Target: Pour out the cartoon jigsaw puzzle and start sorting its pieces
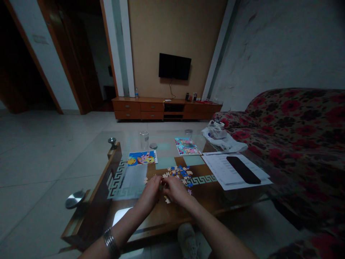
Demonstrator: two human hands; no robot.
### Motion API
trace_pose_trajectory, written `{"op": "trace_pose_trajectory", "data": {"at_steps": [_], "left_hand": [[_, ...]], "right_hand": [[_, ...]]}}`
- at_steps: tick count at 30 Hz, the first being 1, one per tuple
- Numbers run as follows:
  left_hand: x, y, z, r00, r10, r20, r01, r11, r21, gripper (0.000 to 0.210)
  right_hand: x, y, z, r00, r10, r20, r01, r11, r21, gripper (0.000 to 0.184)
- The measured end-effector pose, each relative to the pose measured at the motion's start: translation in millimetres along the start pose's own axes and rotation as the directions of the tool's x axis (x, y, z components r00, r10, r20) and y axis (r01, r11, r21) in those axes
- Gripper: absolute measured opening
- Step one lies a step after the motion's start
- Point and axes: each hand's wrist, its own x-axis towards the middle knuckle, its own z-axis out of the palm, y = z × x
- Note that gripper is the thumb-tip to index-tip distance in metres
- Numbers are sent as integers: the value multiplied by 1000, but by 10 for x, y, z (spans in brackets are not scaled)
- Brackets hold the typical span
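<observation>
My left hand (154,186) and my right hand (174,187) meet over the glass coffee table, fingers bent and fingertips pinched close together. Whatever lies between the fingertips is too small and dark to make out. Just beyond them is a loose heap of jigsaw puzzle pieces (183,172), blue, pale and yellowish. A few more pieces (167,199) lie under and beside my right hand, and a pale one sits by my left knuckles. Behind the left hand is a cartoon picture card (142,158); a second colourful picture sheet (188,146) lies farther back to the right.
The glass table (121,135) carries a clear glass (144,140), a round lid (153,145) and another glass (188,133). At right are papers (215,169), a black phone (243,169) and a white plastic bag (226,140). A flowered sofa (296,118) borders the right side.
</observation>
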Motion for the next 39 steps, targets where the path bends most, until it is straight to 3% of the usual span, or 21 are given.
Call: {"op": "trace_pose_trajectory", "data": {"at_steps": [6, 11, 14, 19, 25, 30, 39], "left_hand": [[-50, 115, -108, 999, -13, 37, 13, 1000, 3, 25], [-43, 191, -264, 995, -103, 15, 101, 990, 98, 32], [-52, 187, -387, 990, -138, -25, 141, 978, 153, 35], [-99, 135, -553, 984, -164, -69, 177, 948, 265, 34], [-172, 159, -642, 982, -185, 39, 156, 912, 380, 24], [-244, 218, -676, 980, -170, 104, 112, 901, 420, 23], [-213, -82, -877, 968, -242, -63, 245, 872, 423, 25]], "right_hand": [[23, -17, -35, 996, 74, 52, -71, 995, -71, 19], [12, 75, 38, 997, 80, 1, -80, 996, -30, 15], [10, 100, 74, 994, 93, -55, -93, 996, 6, 21], [17, 45, 21, 993, 16, -117, -17, 1000, -11, 26], [-2, -1, -88, 999, 42, 18, -40, 992, -122, 25], [-4, 122, -111, 999, 31, 36, -25, 988, -150, 29], [-9, 187, -49, 998, -60, 23, 63, 986, -155, 20]]}}
